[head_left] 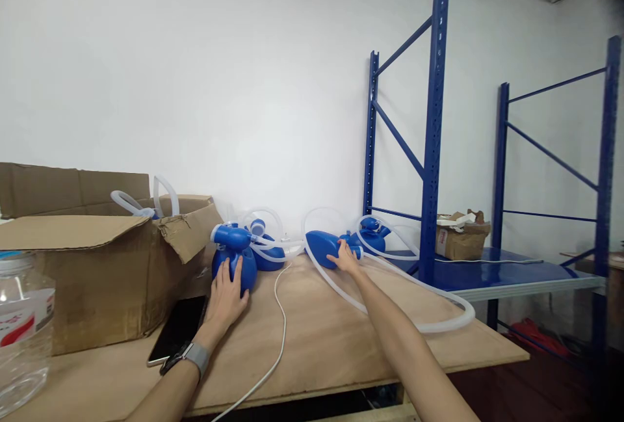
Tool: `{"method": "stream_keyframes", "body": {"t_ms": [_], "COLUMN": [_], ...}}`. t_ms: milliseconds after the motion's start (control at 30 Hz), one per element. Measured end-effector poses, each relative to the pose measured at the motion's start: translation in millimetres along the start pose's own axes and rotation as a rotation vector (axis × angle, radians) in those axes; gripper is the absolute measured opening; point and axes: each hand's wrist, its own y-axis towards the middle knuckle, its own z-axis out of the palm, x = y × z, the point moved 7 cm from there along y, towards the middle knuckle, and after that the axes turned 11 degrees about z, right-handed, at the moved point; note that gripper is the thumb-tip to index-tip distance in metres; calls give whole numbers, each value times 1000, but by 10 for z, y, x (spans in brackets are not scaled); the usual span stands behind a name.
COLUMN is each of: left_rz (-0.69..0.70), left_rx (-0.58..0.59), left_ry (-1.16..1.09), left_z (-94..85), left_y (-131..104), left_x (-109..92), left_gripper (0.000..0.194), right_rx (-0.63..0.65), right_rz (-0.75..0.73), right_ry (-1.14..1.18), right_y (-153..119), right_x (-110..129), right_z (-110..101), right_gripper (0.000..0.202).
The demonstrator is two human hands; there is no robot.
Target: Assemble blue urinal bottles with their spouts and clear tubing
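Note:
Fingers spread over its rounded body, my left hand [225, 298] holds a blue plastic urinal bottle [251, 274] that stands on the wooden table, its capped neck pointing left. My right hand [346, 257] grips another blue urinal bottle [319, 248] near its neck; this one lies on its side. From its neck end a long translucent hose [448, 328] loops over the tabletop. Behind the left bottle lies a further blue bottle [268, 256] with a coiled hose. One more blue bottle [370, 240] sits beyond my right hand, near the rack.
An open cardboard box [102, 285] with hoses poking out stands at left. Beside it are a phone [180, 328] and a clear plastic jug [22, 337]. A white cable [283, 331] crosses the table [322, 350]. A blue rack [433, 129] and small carton [461, 240] are right.

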Motion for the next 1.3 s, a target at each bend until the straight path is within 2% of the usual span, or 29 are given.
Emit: {"method": "stream_keyframes", "body": {"t_ms": [167, 367, 533, 633, 767, 867, 967, 1067, 1167, 1300], "left_rz": [-16, -43, -99, -85, -40, -28, -22, -26, -12, 75], "left_rx": [25, 54, 98, 101, 94, 95, 102, 108, 82, -8], "left_ry": [-24, -64, -96, -95, -79, -82, -89, -83, -59, -22], "left_z": [-42, -73, -82, -115, -169, -182, -181, -195, -259, -409], "left_y": [-9, -4, 14, 32, 51, 60, 69, 67, 58, 54], "left_x": [-12, 0, 30, 2, -63, -84, -93, -99, -132, -250], "left_gripper": [83, 88, 87, 88, 89, 88, 88, 89, 89, 86], "right_rx": [-8, 140, 126, 114, 86, -11, -112, -133, -154, -149], "right_rz": [41, 67, 96, -15, -183, -244, -370, -479, -487, -510], "right_ry": [-80, -115, -132, -152, -119, -160, -313, -447, -477, -441], "right_y": [18, -55, -235, -479, -969, -1320, -1572, -1690, -1723, -1773], "right_x": [147, 106, 100, 99, -28, -179, -222, -201, -176, -147], "right_z": [-97, -127, -246, -370, -613, -851, -1013, -1001, -912, -807], "right_gripper": [88, 93, 105, 101, 102, 102, 99, 97, 97, 98]}}
